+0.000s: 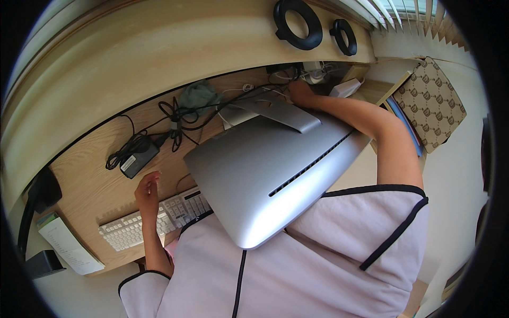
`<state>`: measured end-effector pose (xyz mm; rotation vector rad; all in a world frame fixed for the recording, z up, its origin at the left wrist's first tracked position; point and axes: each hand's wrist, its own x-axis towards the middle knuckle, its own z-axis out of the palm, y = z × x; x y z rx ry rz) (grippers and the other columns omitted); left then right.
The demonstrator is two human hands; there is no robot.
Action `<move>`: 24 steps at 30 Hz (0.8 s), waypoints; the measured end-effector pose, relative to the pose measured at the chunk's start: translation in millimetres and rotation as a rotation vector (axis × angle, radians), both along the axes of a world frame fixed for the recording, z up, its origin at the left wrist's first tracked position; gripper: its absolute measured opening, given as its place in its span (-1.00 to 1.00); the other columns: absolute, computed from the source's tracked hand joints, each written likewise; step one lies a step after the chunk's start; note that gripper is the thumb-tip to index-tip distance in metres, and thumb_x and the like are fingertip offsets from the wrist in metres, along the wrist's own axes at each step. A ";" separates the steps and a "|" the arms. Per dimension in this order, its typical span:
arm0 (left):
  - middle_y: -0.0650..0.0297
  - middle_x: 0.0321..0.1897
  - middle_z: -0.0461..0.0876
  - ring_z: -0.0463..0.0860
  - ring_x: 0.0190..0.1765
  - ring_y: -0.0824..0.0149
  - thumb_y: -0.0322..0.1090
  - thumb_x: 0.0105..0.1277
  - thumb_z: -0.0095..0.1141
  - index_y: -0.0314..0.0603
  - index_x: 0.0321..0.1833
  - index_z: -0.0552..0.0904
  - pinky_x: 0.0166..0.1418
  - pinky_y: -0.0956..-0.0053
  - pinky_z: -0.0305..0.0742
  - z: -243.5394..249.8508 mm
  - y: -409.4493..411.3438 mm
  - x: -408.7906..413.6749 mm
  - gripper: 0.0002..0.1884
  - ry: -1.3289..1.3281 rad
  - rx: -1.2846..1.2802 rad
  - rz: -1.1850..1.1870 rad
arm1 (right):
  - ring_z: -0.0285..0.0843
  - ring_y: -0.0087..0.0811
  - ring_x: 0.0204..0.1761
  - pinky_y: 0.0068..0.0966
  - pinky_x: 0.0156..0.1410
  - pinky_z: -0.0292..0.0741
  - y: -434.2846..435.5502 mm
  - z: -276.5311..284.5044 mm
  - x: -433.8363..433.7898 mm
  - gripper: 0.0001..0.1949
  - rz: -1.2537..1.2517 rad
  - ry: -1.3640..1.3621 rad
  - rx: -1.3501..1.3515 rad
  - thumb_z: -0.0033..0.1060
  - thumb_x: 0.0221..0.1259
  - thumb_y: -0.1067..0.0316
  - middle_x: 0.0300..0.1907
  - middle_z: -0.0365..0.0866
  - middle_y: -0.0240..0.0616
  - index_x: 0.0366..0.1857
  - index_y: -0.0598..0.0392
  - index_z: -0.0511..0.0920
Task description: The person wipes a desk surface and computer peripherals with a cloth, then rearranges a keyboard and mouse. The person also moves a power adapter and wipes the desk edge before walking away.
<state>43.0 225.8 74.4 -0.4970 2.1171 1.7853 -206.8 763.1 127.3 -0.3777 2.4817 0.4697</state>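
A silver all-in-one computer [254, 167] leans against my torso, its back and metal stand [278, 113] facing up. Behind it, my right hand [301, 93] reaches among black and white cables at the desk's back; its fingers are partly hidden, so its hold cannot be told. My left hand [148, 187] is raised over the desk, fingers loosely bent, with nothing seen in it. Beside it lie a black power adapter [139, 159] with coiled cable and a white keyboard [131, 230]. A bundled black cable [173, 119] lies farther back, near a greenish cloth [200, 95].
White plugs or adapters [314, 73] and a white box [345, 88] stand at the back right. A patterned folder or bag [431, 105] leans by blue folders. Papers [69, 244] and a black lamp-like object [45, 189] are at the left. A cream panel [159, 59] borders the desk's rear.
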 end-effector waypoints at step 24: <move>0.18 -0.12 0.71 0.67 -0.04 0.37 -0.53 0.43 -0.05 -0.30 -0.01 0.64 0.05 0.52 0.53 -6.1 -2.5 7.9 -0.79 -0.012 0.012 0.018 | 0.64 0.15 -0.07 -0.04 0.04 0.54 -31.2 -3.8 -20.5 -0.52 -0.299 0.006 -0.066 0.08 0.30 0.04 -0.10 0.64 0.22 0.12 0.23 0.47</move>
